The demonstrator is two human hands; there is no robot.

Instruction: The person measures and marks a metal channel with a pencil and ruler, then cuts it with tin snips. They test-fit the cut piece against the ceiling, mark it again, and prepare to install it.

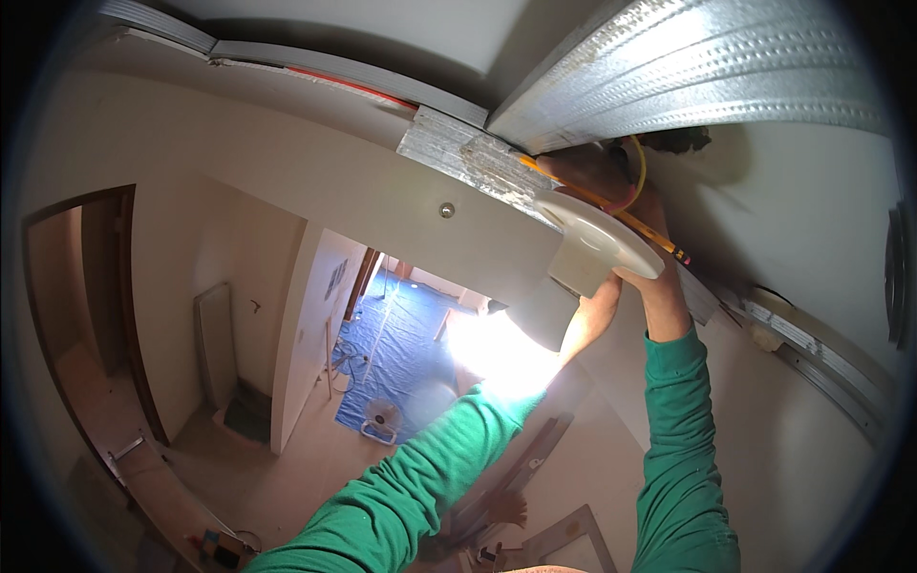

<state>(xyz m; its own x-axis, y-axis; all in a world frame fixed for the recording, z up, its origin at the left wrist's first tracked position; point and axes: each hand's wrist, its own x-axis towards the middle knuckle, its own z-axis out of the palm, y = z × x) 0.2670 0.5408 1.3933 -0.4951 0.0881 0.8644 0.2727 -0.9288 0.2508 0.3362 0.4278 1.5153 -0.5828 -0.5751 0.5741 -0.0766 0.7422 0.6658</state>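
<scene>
Both arms, in green sleeves, reach up to a long grey metal strip under the ceiling edge (457, 153). In my right hand (626, 186), the fingers are closed around a yellow pencil (659, 242), its point end against the strip. Just below hangs a tilted cream round lampholder (597, 234) with a brightly lit bulb (501, 344). Yellow and reddish wires (641, 167) loop beside my right hand. The lampholder covers most of my left hand (609, 286); its wrist shows beside the bulb, but its fingers are hidden.
A wide, ribbed metal stud (707, 72) slants overhead at the right. Ragged dark damage (678, 139) marks the surface beside it. Far below lie a blue tarp (406, 329) and a floor fan (382, 420). An open doorway (134, 286) stands at the left.
</scene>
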